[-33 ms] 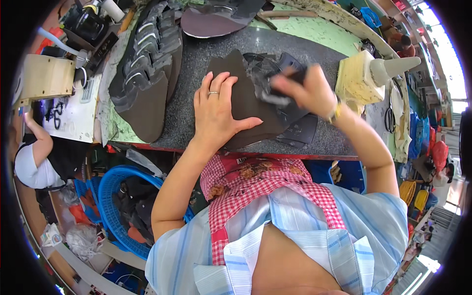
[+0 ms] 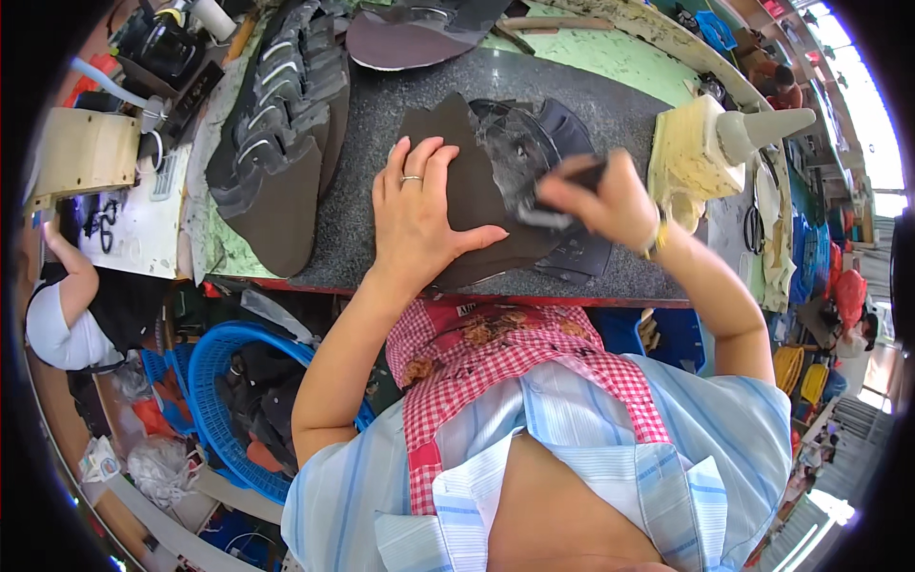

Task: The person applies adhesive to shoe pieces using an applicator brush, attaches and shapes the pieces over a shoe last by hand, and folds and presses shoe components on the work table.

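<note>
A dark brown sheet piece (image 2: 455, 181) lies on the speckled grey worktop, joined to or overlapping black shaped pieces (image 2: 562, 133). My left hand (image 2: 416, 205) rests palm down on the brown part, fingers stretched and thumb out to the right. In my right hand (image 2: 610, 202) is a dark-handled brush (image 2: 585, 177), its pale end blurred by motion over the black part. A wet-looking sheen (image 2: 515, 157) covers the surface there. Right of the hand stands a cream squeeze bottle (image 2: 684, 153) with a grey nozzle.
Overlapping dark pieces (image 2: 276, 181) lie in a stack at left. Another dark piece (image 2: 410, 43) sits at the far edge. Scissors (image 2: 753, 229) are at the right. A blue basket (image 2: 214, 381) of dark scraps stands below the table, and a person (image 2: 67, 305) works at far left.
My right hand and the brush have moved a little down and to the right, uncovering more of the shiny black surface. My left hand stays in place on the brown piece.
</note>
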Demonstrator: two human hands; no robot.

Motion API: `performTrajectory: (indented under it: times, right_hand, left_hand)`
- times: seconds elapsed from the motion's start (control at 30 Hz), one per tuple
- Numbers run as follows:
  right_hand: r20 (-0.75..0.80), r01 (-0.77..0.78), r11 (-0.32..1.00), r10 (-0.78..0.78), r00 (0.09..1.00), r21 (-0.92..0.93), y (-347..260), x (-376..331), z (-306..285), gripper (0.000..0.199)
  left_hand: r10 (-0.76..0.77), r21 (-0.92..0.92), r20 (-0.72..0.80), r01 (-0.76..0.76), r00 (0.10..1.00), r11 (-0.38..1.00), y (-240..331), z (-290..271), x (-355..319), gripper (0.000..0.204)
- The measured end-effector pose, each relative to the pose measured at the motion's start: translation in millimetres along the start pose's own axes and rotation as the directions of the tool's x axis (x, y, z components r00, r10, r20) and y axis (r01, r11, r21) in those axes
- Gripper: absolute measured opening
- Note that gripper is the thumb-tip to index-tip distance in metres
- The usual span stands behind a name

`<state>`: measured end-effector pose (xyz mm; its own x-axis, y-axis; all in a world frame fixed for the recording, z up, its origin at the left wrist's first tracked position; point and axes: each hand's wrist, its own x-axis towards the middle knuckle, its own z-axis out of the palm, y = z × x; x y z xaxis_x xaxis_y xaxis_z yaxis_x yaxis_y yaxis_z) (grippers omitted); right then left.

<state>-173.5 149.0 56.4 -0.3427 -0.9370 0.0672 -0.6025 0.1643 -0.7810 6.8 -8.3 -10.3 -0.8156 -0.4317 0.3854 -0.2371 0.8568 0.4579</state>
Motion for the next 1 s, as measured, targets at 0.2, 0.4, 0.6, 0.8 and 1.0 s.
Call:
performTrajectory:
  times: [0.2,0.4,0.6,0.8,1.0]
  right_hand:
    - [0.038,-0.301,0.945,0.299,0.954,0.126,-19,-13,-30,0.026]
    - [-0.168,0.108,0.944,-0.167,0.972,-0.312,7,104,20,0.057]
    - [-0.037,-0.004,0.994,0.0,0.999,-0.111,1,159,-4,0.052]
    - [0.145,0.08,0.975,-0.111,0.983,0.208,41,95,-31,0.021]
    - [-0.042,-0.033,0.968,0.045,0.998,0.251,26,105,-50,0.027]
  left_hand:
    - [-0.002,0.012,-0.001,0.002,1.0,1.0,-3,-2,-2,0.096]
    - [0.026,-0.014,-0.04,-0.027,0.999,1.0,0,5,-4,0.092]
    - [0.008,-0.029,-0.033,-0.009,0.999,1.0,-1,1,-10,0.09]
    - [0.0,-0.04,0.007,0.0,1.0,0.999,-1,-1,-5,0.09]
    - [0.001,-0.024,0.013,-0.001,1.0,1.0,-1,1,-2,0.09]
